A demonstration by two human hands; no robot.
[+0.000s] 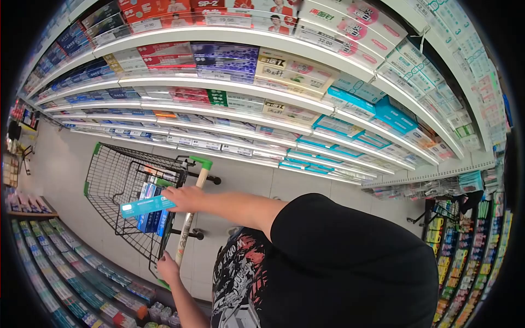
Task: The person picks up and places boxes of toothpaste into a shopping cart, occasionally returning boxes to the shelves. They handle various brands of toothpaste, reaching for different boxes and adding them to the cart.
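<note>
My right hand is closed on one end of a long, flat teal toothpaste box, held over the shopping cart. The hand is above the cart's handle bar. Around the near end of that bar, by its green end piece, my left hand is closed. Inside the wire basket lie several boxes, among them dark blue boxes, partly hidden under the teal box and my right hand.
Shelves packed with boxed goods run along my right side, with teal boxes on them. Low shelving with packaged goods stands on my left. Tiled floor extends ahead of the cart. Hanging packs are behind me.
</note>
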